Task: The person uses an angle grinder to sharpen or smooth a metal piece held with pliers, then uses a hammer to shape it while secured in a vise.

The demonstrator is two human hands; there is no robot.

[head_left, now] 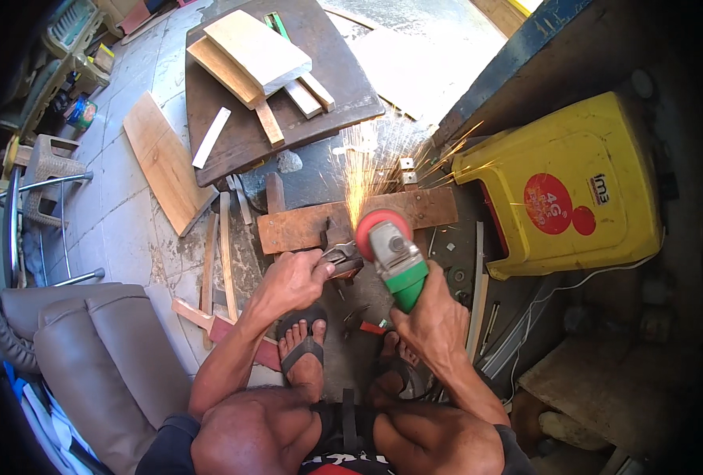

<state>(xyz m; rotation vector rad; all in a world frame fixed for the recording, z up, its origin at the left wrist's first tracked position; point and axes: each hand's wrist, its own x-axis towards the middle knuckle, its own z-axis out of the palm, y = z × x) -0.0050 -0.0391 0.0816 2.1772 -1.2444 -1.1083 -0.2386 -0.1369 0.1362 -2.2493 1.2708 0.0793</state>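
My right hand (435,317) is closed round the green body of an angle grinder (405,283), whose red disc (374,223) looks blurred with spin. Orange sparks (359,170) spray away from the disc's left edge toward the far side. My left hand (292,281) grips a grey metal piece (340,254) right beside the disc; it looks like a tool's jaw or handle, but its kind is not clear. Just beyond lies a reddish-brown wooden beam (304,228), with a dark metal part standing against its near side.
Ahead, a dark low table (328,111) carries stacked planks (260,51). A wide board (165,162) leans at its left. A yellow plastic stool (605,174) lies tipped at right, near a white cable (530,317). Wood strips (226,257) lie near my sandalled feet. A brown padded seat (106,356) stands left.
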